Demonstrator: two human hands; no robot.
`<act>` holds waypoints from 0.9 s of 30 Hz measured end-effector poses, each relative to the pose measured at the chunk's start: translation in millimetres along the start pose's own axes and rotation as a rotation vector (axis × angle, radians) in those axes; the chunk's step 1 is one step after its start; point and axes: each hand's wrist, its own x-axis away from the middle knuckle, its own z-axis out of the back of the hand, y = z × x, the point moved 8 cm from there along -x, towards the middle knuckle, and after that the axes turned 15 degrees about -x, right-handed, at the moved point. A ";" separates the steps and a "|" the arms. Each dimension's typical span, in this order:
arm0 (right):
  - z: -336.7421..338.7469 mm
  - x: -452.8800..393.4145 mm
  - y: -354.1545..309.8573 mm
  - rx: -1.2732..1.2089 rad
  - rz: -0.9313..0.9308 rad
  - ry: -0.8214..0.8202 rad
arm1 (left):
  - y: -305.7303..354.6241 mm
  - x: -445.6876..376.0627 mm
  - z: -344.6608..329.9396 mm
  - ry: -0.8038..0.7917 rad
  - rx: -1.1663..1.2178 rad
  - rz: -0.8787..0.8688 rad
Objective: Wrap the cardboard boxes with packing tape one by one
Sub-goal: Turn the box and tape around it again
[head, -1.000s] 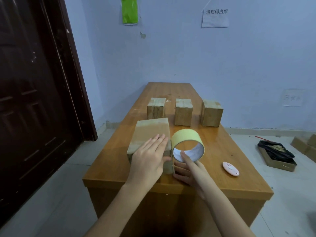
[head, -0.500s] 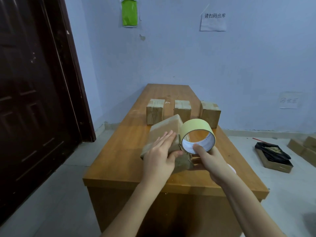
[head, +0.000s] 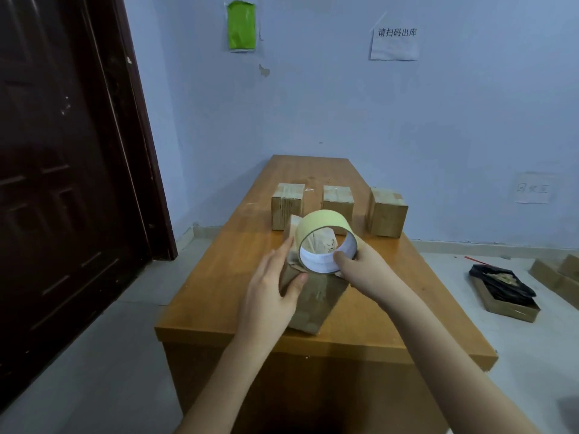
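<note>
Left hand (head: pixel 269 296) grips the tilted box (head: pixel 313 296); right hand (head: pixel 360 270) pinches the tape roll (head: pixel 322 239).

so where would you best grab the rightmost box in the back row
Take the rightmost box across its two upright side faces, from above. It stands upright, taller than wide, with open table to its right and a gap to the middle box, leaving room for fingers.

Pale yellow tape roll (head: pixel 326 228), brown cardboard box (head: pixel 316 300), orange-brown table (head: pixel 376 314).
</note>
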 end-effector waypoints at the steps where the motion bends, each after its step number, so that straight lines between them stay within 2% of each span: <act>1: -5.1 -2.4 -5.5 0.091 0.031 -0.002 | -3.8 1.0 4.1 0.012 -0.075 -0.001; 3: -13.8 -6.5 -17.8 0.203 0.106 0.006 | -8.8 2.9 12.4 0.061 -0.197 -0.031; 6: -28.8 -9.0 -36.6 0.161 0.205 -0.001 | -15.7 3.9 15.0 0.050 -0.288 -0.078; 10: -43.3 -7.5 -45.0 0.212 0.181 -0.022 | -26.6 6.0 16.3 0.049 -0.297 -0.067; 15: -42.3 -19.9 -77.9 0.241 0.196 -0.102 | -20.9 5.5 17.3 0.134 -0.270 -0.093; 19: -51.9 -29.6 -92.7 0.373 0.166 -0.191 | -24.4 4.5 16.3 0.150 -0.290 -0.053; 21: -54.3 -33.7 -92.6 0.312 0.123 -0.222 | -25.3 5.5 17.5 0.163 -0.267 -0.055; 24: -55.5 -35.2 -81.6 0.055 -0.001 -0.266 | -24.8 6.0 18.3 0.160 -0.153 -0.007; 27: -53.7 -37.4 -76.0 0.086 0.050 -0.223 | -23.1 7.1 20.4 0.233 -0.125 0.097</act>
